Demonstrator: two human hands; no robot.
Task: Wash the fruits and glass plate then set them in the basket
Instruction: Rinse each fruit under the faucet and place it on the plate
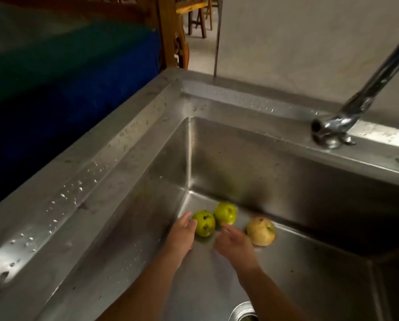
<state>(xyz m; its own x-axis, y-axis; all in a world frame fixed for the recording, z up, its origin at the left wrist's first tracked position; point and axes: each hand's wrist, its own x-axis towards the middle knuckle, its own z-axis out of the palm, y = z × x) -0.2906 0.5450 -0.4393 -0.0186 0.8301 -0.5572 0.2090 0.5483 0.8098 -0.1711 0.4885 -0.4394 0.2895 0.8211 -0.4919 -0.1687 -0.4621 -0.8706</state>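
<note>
Three fruits lie on the floor of the steel sink, near its far left corner. A green fruit with dark spots sits closest to me, a second green fruit behind it, and a pale yellow fruit to the right. My left hand is down in the sink, fingers apart, fingertips at the left side of the spotted green fruit. My right hand hovers open between the green fruits and the yellow one, holding nothing. Neither a glass plate nor a basket shows in this view.
A chrome tap reaches over the sink's back rim from the upper right. The drain sits at the bottom edge. Water drops dot the left rim. Blue cloth and wooden furniture lie beyond the counter.
</note>
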